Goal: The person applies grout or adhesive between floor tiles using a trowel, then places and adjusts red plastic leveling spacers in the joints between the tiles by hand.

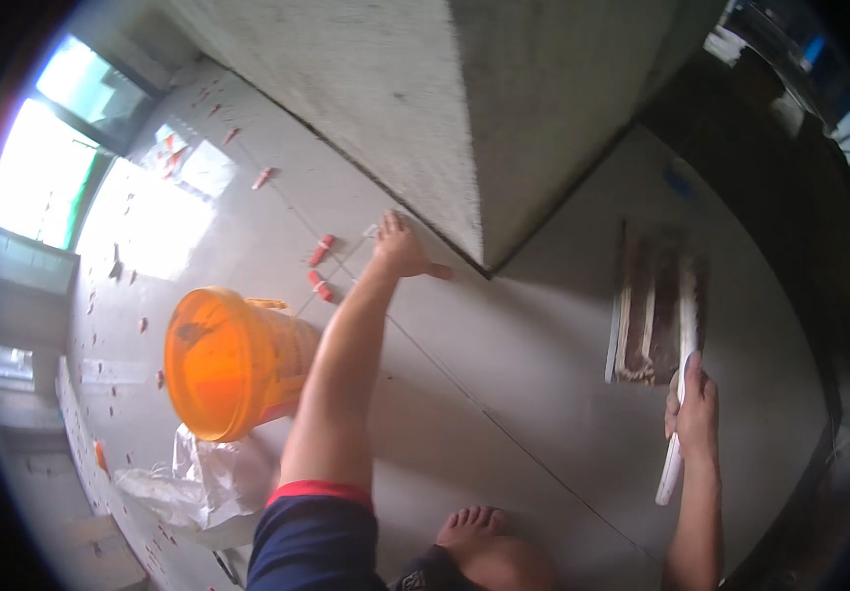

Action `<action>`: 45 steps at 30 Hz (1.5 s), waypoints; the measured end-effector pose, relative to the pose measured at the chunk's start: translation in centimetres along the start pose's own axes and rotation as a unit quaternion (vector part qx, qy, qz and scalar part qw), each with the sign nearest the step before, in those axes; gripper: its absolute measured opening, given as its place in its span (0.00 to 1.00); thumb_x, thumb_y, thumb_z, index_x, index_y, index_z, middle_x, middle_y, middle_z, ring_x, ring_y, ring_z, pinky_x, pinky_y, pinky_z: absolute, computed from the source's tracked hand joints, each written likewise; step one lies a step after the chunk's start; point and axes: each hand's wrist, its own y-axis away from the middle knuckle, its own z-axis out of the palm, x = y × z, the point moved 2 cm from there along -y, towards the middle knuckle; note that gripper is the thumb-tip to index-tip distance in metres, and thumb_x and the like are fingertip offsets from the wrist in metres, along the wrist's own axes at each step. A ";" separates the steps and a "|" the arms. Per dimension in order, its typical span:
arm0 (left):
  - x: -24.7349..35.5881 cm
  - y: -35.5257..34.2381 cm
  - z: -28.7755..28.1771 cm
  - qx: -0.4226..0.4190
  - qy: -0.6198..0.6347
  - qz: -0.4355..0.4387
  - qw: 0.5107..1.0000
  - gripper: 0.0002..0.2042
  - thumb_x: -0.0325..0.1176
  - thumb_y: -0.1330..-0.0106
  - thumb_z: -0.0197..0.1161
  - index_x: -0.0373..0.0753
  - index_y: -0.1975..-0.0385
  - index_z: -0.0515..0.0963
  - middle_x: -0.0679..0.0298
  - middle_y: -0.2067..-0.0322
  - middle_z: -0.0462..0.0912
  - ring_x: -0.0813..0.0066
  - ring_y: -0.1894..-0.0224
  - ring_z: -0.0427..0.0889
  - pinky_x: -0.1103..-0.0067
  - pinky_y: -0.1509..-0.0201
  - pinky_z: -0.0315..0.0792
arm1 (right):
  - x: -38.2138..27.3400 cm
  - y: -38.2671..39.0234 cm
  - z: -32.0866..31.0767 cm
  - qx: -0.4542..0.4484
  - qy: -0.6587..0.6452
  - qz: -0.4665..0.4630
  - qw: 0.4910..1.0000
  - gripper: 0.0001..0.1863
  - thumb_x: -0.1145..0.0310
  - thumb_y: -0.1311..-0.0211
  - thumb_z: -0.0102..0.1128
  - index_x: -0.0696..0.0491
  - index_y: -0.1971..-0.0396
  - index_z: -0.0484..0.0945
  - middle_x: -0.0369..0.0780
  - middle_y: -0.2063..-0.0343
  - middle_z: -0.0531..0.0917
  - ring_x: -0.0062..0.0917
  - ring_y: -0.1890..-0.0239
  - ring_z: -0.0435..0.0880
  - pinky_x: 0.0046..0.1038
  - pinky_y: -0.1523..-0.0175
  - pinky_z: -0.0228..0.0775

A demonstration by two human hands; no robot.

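Observation:
My left hand (400, 246) reaches to the grey tiled floor (553, 414) beside the concrete column's base, fingers down at a small white piece (370, 232) and a red piece (439, 271) by its thumb; whether it grips either is unclear. Red tile wedges (321, 248) lie along the joints nearby. My right hand (693, 404) is closed around a long white handle (669, 473), which extends over a brown, rectangular flat object (647, 335) with pale strips and crusted edges, too blurred to make out.
The concrete column (405, 118) rises ahead. An orange bucket (218, 364) and white plastic sack (208, 473) sit left of my left arm. More wedges (263, 177) dot the floor toward bright windows (41, 167). My bare foot (474, 532) is at the bottom. A dark strip curves along the right.

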 end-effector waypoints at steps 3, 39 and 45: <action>1.4 -0.1 -0.3 -0.008 -0.005 0.008 1.000 0.74 0.70 0.72 0.73 0.19 0.35 0.37 0.37 0.32 0.37 0.44 0.28 0.36 0.61 0.27 0.39 | 2.6 -1.1 -0.6 0.075 0.013 -0.048 0.996 0.32 0.38 0.32 0.36 0.52 0.82 0.65 0.32 0.92 0.64 0.17 0.94 0.63 0.22 0.90 0.53; 2.9 -1.4 -0.1 -0.009 0.021 0.053 0.998 0.71 0.63 0.72 0.77 0.16 0.37 0.42 0.31 0.33 0.37 0.37 0.29 0.34 0.58 0.27 0.38 | 1.7 -17.4 -1.3 0.141 0.069 0.008 0.988 0.25 0.44 0.31 0.40 0.53 0.67 0.73 0.38 0.90 0.69 0.23 0.93 0.67 0.29 0.89 0.59; 1.1 -1.2 -0.4 -0.016 -0.006 0.055 0.998 0.64 0.62 0.70 0.77 0.33 0.32 0.51 0.38 0.32 0.43 0.40 0.29 0.34 0.57 0.28 0.37 | -5.6 -15.0 -4.2 0.100 0.042 0.036 0.993 0.30 0.42 0.32 0.41 0.58 0.68 0.74 0.38 0.88 0.71 0.25 0.90 0.70 0.29 0.86 0.63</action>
